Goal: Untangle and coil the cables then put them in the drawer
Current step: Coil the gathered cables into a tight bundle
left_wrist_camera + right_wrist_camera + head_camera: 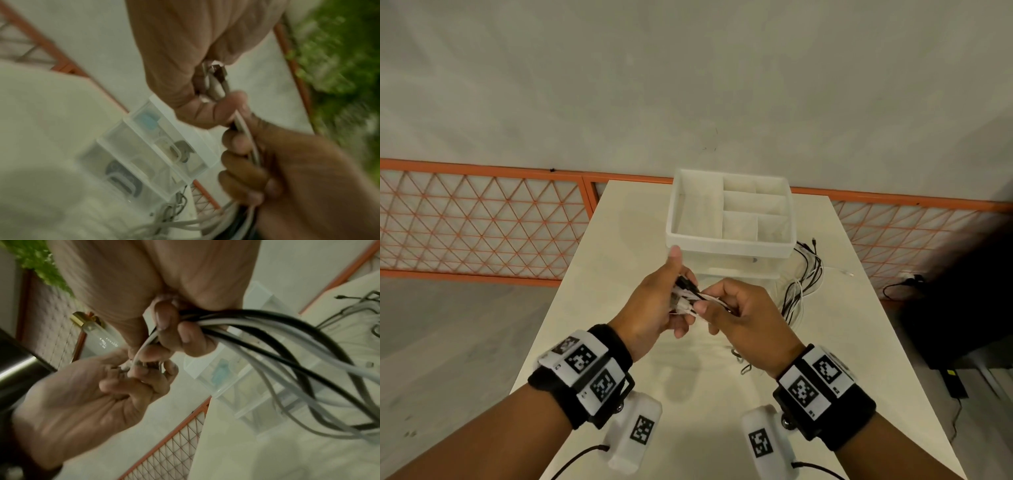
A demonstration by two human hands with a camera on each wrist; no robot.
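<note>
Above the white table (599,342), both hands meet on one bundle of black and white cables (690,298). My left hand (671,301) pinches the connector ends (216,78), thumb pointing up. My right hand (722,313) has its fingers curled round the same bundle (267,337) just beside the left. From the right hand the cables trail down to a loose tangle (804,274) lying on the table at the right. The translucent white drawer (729,245) stands pulled out beyond the hands, and its divided compartments look bare from above.
The drawer belongs to a small clear storage unit (154,146) whose lower levels hold small items. An orange lattice railing (482,222) runs behind the table. A black box (955,308) and a black cord lie on the floor at the right.
</note>
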